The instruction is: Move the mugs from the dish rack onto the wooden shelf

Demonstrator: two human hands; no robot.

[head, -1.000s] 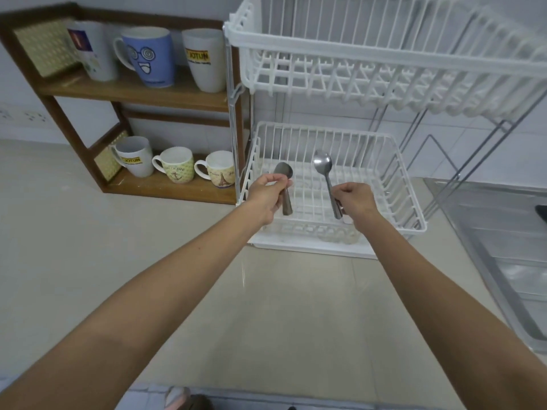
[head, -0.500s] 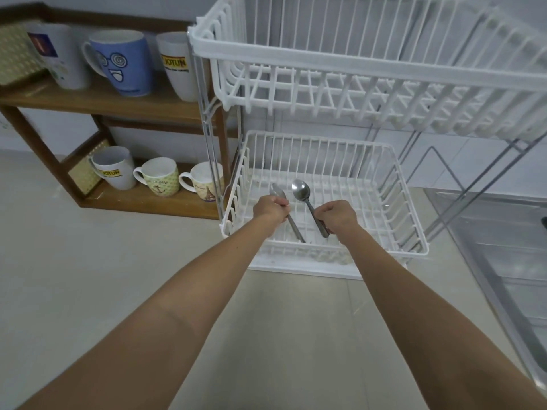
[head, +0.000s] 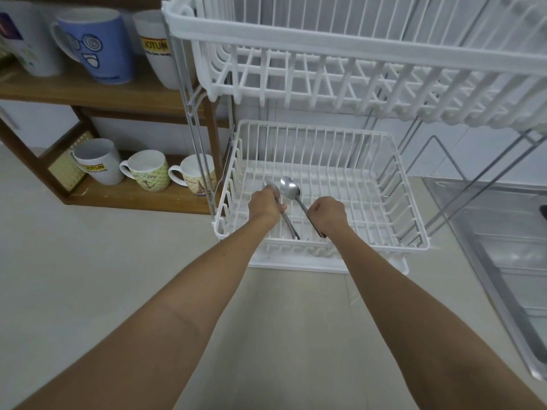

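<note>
The white two-tier dish rack holds no mugs; its upper basket is bare. My left hand is shut on a metal spoon inside the lower basket. My right hand grips a second spoon, bowl pointing away. On the wooden shelf to the left, the top board carries a white mug, a blue mug and a white Jotun mug. The bottom board holds a white Jotun mug, a green mug and a cream mug.
A pale countertop stretches in front of the shelf and rack. A steel sink lies at the right. The rack's chrome frame posts stand between the shelf and the lower basket. White tiled wall behind.
Both hands have lowered the spoons from above the front rim down into the lower basket, and the view has moved closer and to the right.
</note>
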